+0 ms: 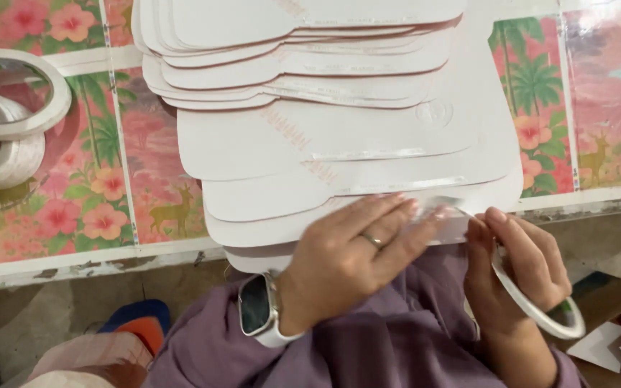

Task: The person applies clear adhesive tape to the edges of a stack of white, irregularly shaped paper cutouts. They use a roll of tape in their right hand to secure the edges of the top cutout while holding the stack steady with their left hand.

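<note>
Left hand (350, 251) lies flat, palm down, fingers spread forward; right hand (515, 262) is curled, fingertips pinched.

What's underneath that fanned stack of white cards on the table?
Under the white cards lies a floral tablecloth with pink flowers, palms and deer. The left hand presses the nearest card; the right hand holds a tape roll. The cloth beneath the stack is hidden.

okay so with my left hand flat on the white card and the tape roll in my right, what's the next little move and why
Probably draw the right hand with its white ring-shaped tape roll further right along the nearest white fan-shaped card. The left hand already presses flat on the card at the tape's start, and tape strips on the fanned cards above run the same way.
</note>
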